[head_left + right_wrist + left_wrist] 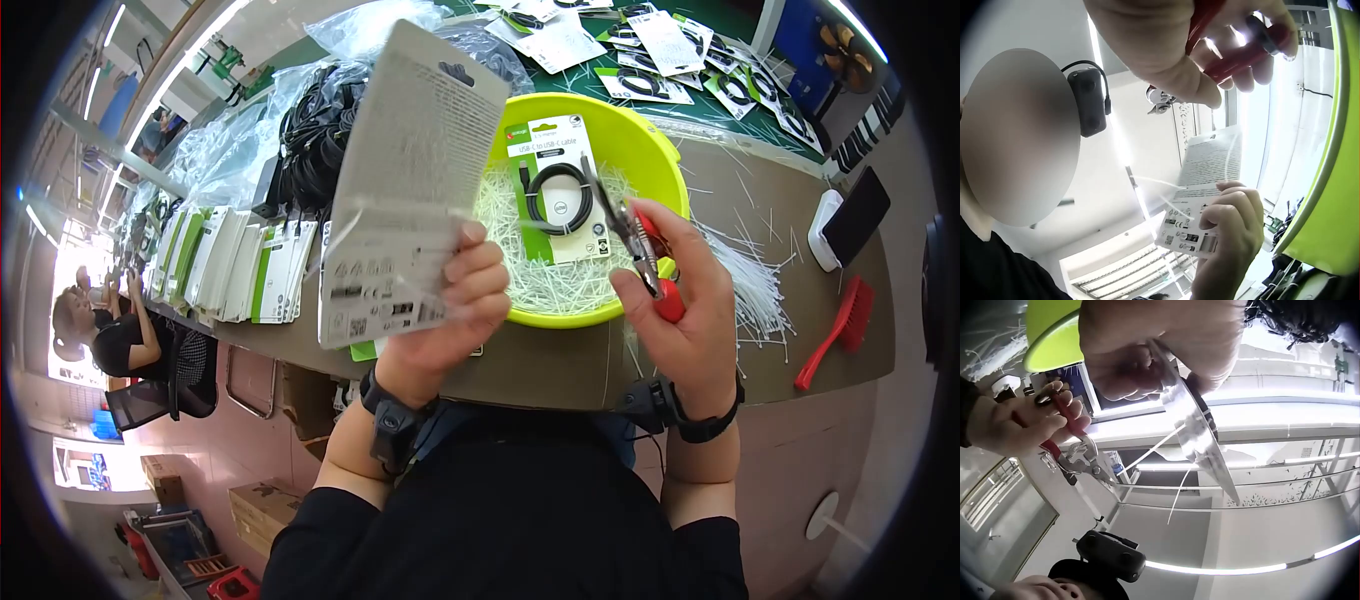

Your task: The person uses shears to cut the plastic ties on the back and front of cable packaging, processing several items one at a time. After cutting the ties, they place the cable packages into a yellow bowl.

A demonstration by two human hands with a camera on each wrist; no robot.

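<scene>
My left hand (455, 310) pinches a printed cardboard package (410, 190) upright, its text side toward me. Two thin white tie ends (1154, 449) stick out from this package in the left wrist view. Red-handled pliers (645, 250) are gripped in my right hand (690, 310), their jaws pointing up and away from the package. In the right wrist view the red handles (1235, 62) lie across the palm, and the package (1207, 181) is beyond them. Behind both hands, a packaged black cable (560, 195) rests on white strips in a yellow-green basin (660, 170).
Card packages (230, 265) stand in a row at left, beside black cables (315, 130). More packaged cables (660, 60) lie at the back. Loose white ties (745, 290), a red brush (840, 330) and a phone-like device (850, 220) are at right. A seated person (130, 345) is far left.
</scene>
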